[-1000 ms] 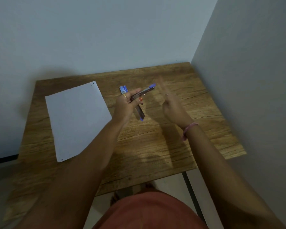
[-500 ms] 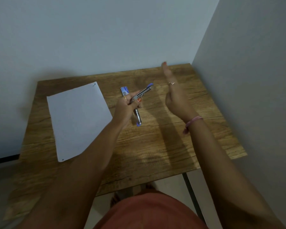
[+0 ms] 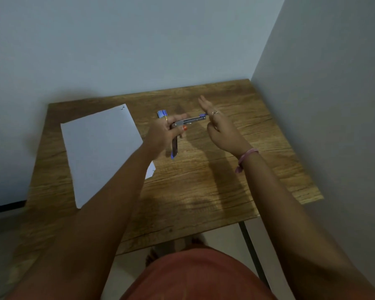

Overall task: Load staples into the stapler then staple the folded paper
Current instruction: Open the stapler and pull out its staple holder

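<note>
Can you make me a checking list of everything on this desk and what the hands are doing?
Surface: wooden table, set in a corner between two walls.
Job's things: stapler swung open, one arm pointing right, the other hanging down; white paper lying flat on the table's left side; small blue staple box behind the left hand.
Clutter: nothing seen.
Hands: left hand grips the stapler at its hinge end; right hand open with straight fingers, beside the stapler's raised tip, holding nothing.
Cables: nothing seen.
Surroundings: pale walls; a dark table leg and light floor below.
</note>
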Action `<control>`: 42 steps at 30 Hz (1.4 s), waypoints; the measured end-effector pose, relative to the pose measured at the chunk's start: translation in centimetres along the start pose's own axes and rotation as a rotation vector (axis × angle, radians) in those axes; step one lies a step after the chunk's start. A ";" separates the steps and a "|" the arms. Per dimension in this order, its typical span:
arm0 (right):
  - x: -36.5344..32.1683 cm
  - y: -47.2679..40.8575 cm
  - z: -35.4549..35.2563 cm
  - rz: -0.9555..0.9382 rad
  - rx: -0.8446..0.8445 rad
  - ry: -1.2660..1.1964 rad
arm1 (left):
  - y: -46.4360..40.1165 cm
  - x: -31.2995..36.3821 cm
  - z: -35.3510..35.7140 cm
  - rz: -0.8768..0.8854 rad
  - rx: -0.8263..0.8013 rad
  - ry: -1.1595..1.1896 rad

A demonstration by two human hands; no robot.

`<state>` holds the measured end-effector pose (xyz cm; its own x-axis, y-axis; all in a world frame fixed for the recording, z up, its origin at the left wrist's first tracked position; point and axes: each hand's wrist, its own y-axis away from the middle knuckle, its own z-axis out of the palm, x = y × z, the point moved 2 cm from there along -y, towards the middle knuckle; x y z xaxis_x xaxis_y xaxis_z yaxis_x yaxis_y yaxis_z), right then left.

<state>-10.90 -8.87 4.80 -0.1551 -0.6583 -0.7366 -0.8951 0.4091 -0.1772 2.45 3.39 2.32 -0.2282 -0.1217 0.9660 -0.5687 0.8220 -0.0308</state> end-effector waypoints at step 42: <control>0.6 -0.2 0.3 0.128 -0.006 -0.232 | -0.6 -0.7 -0.4 -0.212 0.031 0.196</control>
<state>-10.74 -9.16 4.21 -0.1674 -0.4386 -0.8830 -0.8772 0.4751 -0.0697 3.27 3.23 1.80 0.0535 -0.1770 0.9828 -0.6123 0.7716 0.1723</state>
